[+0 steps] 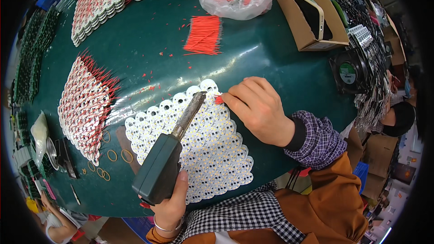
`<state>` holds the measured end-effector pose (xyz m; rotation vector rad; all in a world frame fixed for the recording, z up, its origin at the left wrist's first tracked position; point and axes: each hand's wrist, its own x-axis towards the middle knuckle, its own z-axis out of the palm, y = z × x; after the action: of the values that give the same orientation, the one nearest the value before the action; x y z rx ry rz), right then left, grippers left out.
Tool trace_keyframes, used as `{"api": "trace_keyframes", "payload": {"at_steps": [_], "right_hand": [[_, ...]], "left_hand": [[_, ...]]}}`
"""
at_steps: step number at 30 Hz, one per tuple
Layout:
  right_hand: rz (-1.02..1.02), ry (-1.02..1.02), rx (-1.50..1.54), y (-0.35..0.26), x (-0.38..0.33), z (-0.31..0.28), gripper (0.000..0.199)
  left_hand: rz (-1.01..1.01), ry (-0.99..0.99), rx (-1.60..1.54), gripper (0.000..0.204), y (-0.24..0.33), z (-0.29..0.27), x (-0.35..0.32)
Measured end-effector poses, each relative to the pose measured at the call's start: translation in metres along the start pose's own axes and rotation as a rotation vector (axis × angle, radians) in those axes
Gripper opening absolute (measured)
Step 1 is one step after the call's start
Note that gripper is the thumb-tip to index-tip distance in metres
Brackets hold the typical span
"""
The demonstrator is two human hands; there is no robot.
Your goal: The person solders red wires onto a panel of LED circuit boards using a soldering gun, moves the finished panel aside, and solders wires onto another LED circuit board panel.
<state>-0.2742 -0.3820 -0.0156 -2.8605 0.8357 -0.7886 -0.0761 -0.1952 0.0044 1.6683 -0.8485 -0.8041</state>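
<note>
My left hand (174,202), coming in from the lower edge, is closed around the handle of a dark green soldering gun (158,167). Its long metal barrel points up and away, and the tip lies over the far edge of a panel of round white LED circuit boards (212,153). Close to that tip, my right hand (260,110) pinches a small bunch of red wires (219,100) at the panel's upper right corner. Whether the tip touches the board or a wire cannot be made out.
Panels with red wires attached (83,108) lie to the left, near several rubber bands (126,156). Loose red wires (203,36) are piled beyond my panel. Farther back stand a plastic bag (239,7), a cardboard box (294,22) and stacked panels (97,7). A black fan (348,71) sits right.
</note>
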Motion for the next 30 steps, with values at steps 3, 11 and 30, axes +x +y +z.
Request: {"api": "trace_keyframes", "payload": {"at_steps": [3,11,30], "right_hand": [[-0.037,0.065,-0.013,-0.002,0.001,-0.001,0.021],[-0.017,0.028,0.067,-0.005,-0.004,0.001,0.031],[-0.013,0.019,0.056,-0.005,-0.007,0.006,0.028]], "left_hand": [[0.073,-0.037,0.074,0.038,-0.006,-0.006,0.001],[0.044,-0.090,0.100,0.039,-0.009,-0.009,-0.002],[-0.102,-0.026,0.090,0.022,0.005,-0.002,-0.002]]}}
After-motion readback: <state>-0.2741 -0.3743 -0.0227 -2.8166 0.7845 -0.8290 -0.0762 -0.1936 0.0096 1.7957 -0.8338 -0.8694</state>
